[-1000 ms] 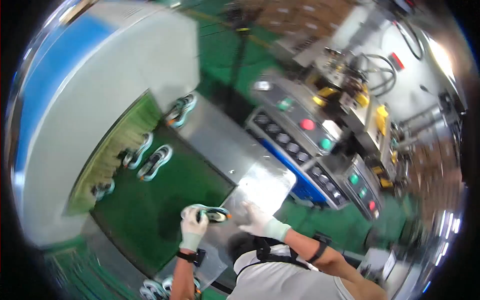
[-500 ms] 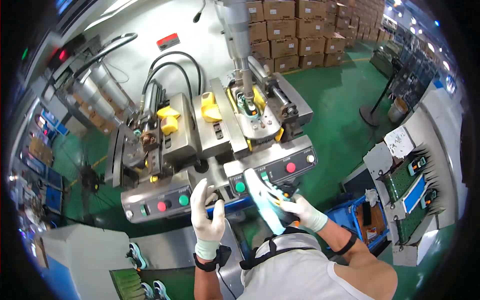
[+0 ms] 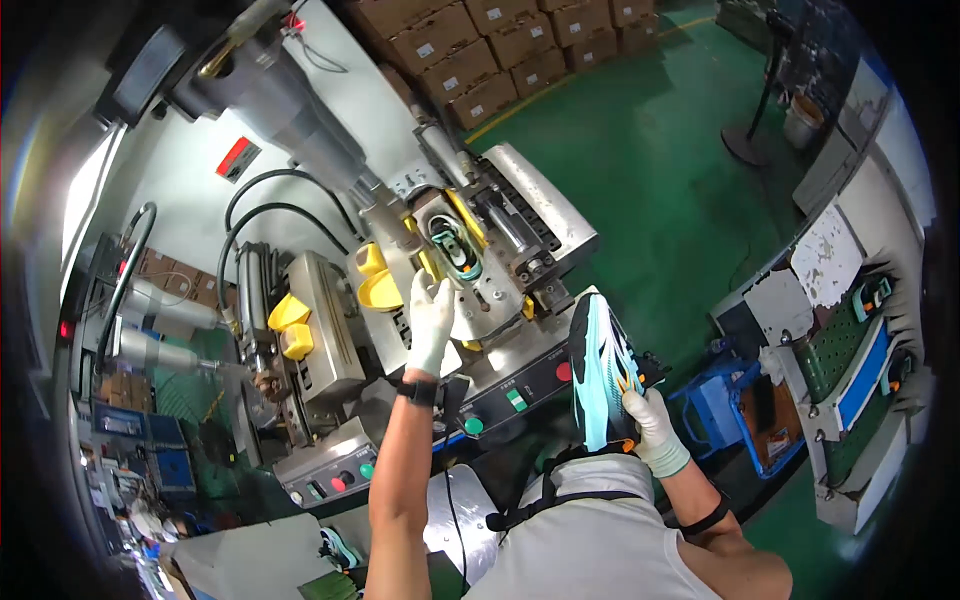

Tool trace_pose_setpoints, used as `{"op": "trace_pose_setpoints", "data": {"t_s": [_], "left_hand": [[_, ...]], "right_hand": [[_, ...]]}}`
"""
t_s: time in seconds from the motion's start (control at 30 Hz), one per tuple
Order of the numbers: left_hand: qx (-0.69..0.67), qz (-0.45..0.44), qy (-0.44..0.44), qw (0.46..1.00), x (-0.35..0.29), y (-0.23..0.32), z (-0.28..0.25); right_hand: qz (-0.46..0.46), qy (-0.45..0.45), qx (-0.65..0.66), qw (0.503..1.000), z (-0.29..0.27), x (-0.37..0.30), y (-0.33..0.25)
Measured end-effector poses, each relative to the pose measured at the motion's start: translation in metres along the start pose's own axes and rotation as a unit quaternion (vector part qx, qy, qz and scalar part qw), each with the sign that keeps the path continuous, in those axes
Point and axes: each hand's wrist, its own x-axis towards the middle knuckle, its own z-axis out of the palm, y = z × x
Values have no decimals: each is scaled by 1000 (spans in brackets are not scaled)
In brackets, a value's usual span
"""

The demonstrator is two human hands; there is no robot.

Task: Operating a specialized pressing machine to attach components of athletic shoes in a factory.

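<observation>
My right hand [image 3: 654,432], in a white glove, grips a sneaker [image 3: 592,372] with a pale blue and white sole and a dark mesh upper. The toe end points away from me. My left hand [image 3: 431,318], gloved as well, reaches over the steel press with its fingers stretched out and nothing held. Just beyond its fingertips, a second sneaker [image 3: 456,250], black and turquoise, sits in the press's right station. Beside that station, the metal press rod [image 3: 391,220] slants down from the upper left.
Yellow pads [image 3: 378,291] sit on the press blocks. A control panel with a green button [image 3: 473,426] and a red button runs along the front. At right stand a blue bin [image 3: 712,415] and a green-bedded rack [image 3: 838,350] holding shoes. Cartons [image 3: 430,40] are stacked behind.
The view has turned. My left hand has moved forward from the front panel to the right station. The held sneaker has swung more upright. The press rod no longer stands in the seated sneaker.
</observation>
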Motion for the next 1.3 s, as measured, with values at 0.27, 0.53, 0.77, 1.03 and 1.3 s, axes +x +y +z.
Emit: {"op": "trace_pose_setpoints", "data": {"t_s": [0.27, 0.53, 0.77, 1.03, 1.3], "left_hand": [[119, -62, 5, 991, 120, -85, 102], [-74, -228, -90, 967, 167, -94, 43], [-265, -144, -69, 951, -13, -4, -70], [178, 104, -131, 970, -264, -47, -191], [109, -467, 133, 867, -439, -30, -179]], "right_hand": [[-45, 76, -46, 995, 2, -29, -3], [-20, 68, -81, 994, 9, -3, -1], [-52, -49, -211, 975, 89, 85, -40], [-57, -20, -620, 782, 189, 394, 23], [-194, 43, -740, 642, 196, 460, 98]]}}
